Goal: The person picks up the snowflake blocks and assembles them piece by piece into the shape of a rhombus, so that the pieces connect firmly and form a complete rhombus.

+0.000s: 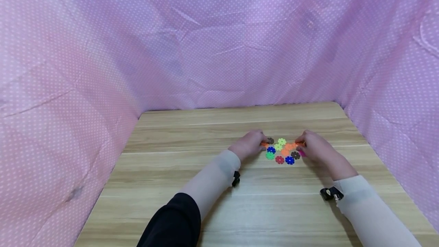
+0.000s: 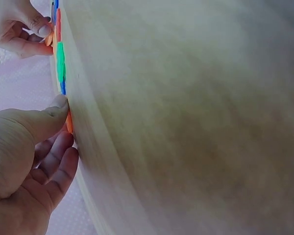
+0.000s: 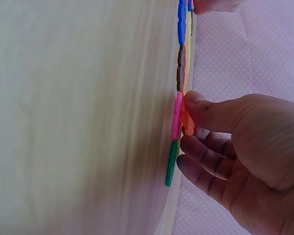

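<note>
Flat notched plastic discs lie grouped on the wooden table. In the left wrist view, my left hand (image 1: 249,144) pinches an orange disc (image 2: 69,122) at the group's left side, between thumb and fingers. Across the group, my right hand (image 1: 317,146) pinches another orange disc (image 3: 187,123), slightly tilted above a pink disc (image 3: 177,115). Between the hands are more orange discs (image 1: 287,148), yellow-green discs (image 1: 282,141), a green disc (image 1: 270,156), a red disc (image 1: 279,159), a blue disc (image 1: 289,160) and a brown disc (image 1: 295,155). A dark green disc (image 3: 171,164) lies by my right fingers.
The wood-grain table (image 1: 164,163) extends in front of and to both sides of the discs. Pink dotted cloth (image 1: 219,48) hangs behind the table and along both sides. Each wrist carries a small black camera (image 1: 328,193) over a pale sleeve.
</note>
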### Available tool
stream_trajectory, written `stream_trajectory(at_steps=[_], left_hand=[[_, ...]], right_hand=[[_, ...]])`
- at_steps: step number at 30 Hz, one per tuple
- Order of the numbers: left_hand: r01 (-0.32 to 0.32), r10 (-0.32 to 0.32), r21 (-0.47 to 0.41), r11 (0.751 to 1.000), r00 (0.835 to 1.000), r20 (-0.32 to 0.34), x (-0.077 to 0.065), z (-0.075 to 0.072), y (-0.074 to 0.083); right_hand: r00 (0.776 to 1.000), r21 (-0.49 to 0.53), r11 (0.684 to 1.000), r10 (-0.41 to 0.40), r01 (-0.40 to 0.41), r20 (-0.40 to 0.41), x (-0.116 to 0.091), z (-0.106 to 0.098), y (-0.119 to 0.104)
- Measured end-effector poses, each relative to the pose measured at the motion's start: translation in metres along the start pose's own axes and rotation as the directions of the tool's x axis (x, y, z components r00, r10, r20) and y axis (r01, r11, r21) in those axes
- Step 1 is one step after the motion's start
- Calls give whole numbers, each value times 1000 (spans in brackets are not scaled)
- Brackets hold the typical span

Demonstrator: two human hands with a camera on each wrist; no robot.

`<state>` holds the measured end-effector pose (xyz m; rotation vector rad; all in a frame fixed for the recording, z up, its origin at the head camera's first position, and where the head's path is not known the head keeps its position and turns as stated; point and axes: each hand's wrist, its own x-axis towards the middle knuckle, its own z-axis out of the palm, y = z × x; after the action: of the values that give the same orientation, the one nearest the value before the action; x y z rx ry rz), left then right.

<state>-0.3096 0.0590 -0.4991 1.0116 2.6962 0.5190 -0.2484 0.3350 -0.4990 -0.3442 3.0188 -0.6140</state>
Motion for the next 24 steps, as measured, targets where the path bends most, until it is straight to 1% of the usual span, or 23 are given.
stream_trajectory(at_steps=[3, 7, 8, 10, 12, 15, 19, 22, 24], left_hand=[[14, -14, -43, 999, 1000, -4, 0, 0, -1], [14, -18, -127, 992, 1000, -24, 0, -1, -6], [17, -21, -151, 988, 999, -30, 0, -1, -7], [20, -31, -215, 976, 998, -47, -1, 0, -12], [29, -48, -289, 957, 997, -60, -4, 0, -17], [38, -68, -376, 926, 995, -68, -10, -2, -25], [44, -88, -408, 912, 992, -89, -19, -5, -37], [44, -105, -431, 901, 987, -118, -26, -6, -45], [38, -116, -455, 890, 983, -144, -30, -7, -49]], right_hand=[[1000, -16, 1000, 7, -7, -5, 1, 0, -1], [999, 18, 999, 32, -32, -3, 1, -2, -2], [999, 42, 998, 46, -46, 2, 1, -3, -2], [998, 75, 995, 65, -65, 2, 0, -4, -4], [997, 97, 993, 73, -72, -5, 0, -6, -8], [998, 117, 992, 58, -54, -33, 2, -8, -14], [998, 162, 987, 32, -23, -57, 5, -8, -25], [997, 209, 978, 39, -26, -61, 7, -7, -35], [997, 251, 968, 45, -29, -59, 8, -6, -44]])
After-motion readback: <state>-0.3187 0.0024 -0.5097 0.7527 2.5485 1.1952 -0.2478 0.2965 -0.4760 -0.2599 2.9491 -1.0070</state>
